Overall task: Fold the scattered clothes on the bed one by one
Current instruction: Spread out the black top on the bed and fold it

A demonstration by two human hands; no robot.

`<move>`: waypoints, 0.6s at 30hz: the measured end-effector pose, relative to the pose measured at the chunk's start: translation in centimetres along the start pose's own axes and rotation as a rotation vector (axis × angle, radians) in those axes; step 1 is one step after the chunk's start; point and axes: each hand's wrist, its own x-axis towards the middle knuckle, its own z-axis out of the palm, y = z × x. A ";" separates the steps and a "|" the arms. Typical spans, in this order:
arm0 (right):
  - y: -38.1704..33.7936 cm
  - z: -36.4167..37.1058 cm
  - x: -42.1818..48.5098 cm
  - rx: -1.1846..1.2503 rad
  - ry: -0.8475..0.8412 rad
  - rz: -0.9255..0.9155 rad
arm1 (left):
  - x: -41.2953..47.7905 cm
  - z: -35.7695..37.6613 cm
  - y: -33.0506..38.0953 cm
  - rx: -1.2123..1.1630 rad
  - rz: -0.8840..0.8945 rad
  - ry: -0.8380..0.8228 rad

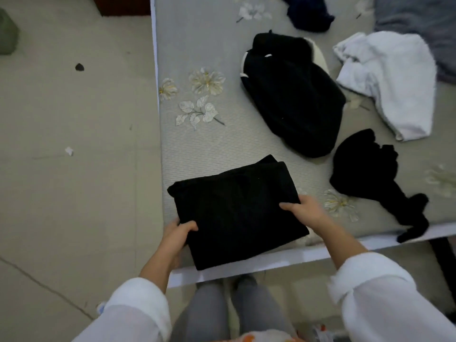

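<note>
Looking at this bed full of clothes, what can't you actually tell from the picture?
Head view only:
- What sort of garment the folded black garment is: folding hides its shape.
- The left hand fingers: tucked under the cloth.
- The dark blue garment and grey-blue fabric: cut off by the top and right edges.
- The small dark speck on the floor: too small to identify.

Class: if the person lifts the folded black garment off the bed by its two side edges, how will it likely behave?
The folded black garment would probably sag in the middle, being soft cloth. Its layers may slip open, since both hands, left and right, grip only its edges. It looks light.
</note>
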 end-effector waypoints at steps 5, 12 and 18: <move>4.1 -7.1 -4.9 0.147 0.066 -0.008 | -1.9 6.6 2.8 0.155 0.060 -0.081; 15.5 -19.2 -10.7 0.298 0.229 0.013 | -5.9 22.5 3.0 0.396 0.141 -0.256; 25.2 -29.6 -14.6 0.516 0.378 0.091 | -10.3 38.6 -0.2 0.518 0.200 -0.379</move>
